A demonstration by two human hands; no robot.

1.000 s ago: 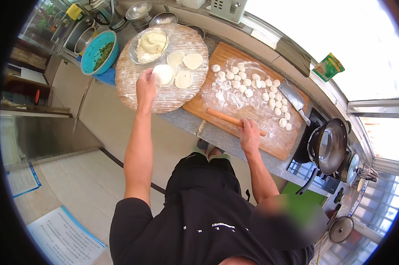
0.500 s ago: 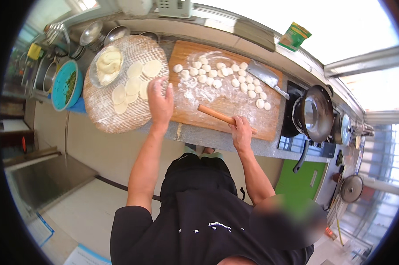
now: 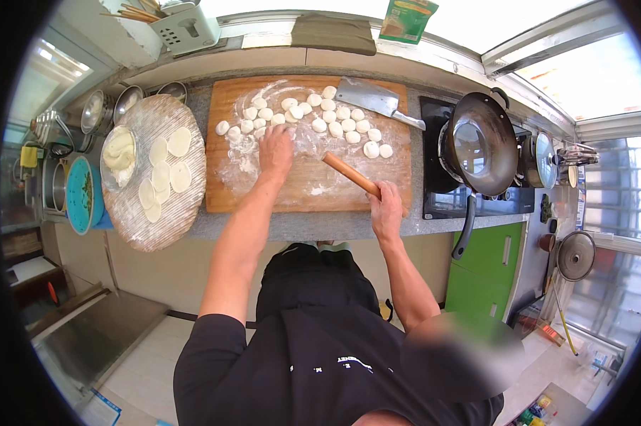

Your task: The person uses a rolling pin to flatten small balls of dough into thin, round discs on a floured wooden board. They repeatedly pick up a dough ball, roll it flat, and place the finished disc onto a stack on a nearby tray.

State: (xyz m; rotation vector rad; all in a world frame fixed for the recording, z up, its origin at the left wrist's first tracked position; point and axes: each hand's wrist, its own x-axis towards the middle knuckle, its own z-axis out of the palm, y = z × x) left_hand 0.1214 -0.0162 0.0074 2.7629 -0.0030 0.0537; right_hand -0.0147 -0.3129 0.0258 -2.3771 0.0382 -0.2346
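A wooden rolling pin [image 3: 349, 175] slants over the floured wooden board [image 3: 225, 195], its near end gripped by my right hand [image 3: 386, 211]. My left hand [image 3: 276, 152] is over the board with fingers bent down among small floured dough pieces [image 3: 352, 136]; whether one is in its fingertips is hidden. Several flat round dough wrappers [image 3: 181, 177] lie on a round ridged tray [image 3: 150, 231] left of the board. A bowl of pale dough or flour [image 3: 119, 155] also stands on that tray.
A cleaver [image 3: 366, 95] lies along the board's far right edge. Right of the board a dark wok [image 3: 482, 145] sits on the stove, handle jutting toward me. On the far left are a turquoise basin [image 3: 84, 195] with chopped greens and metal bowls [image 3: 127, 102].
My left hand has left the wrappers on the round tray and moved right to the dough pieces. The view has turned right; my right hand keeps hold of the rolling pin.
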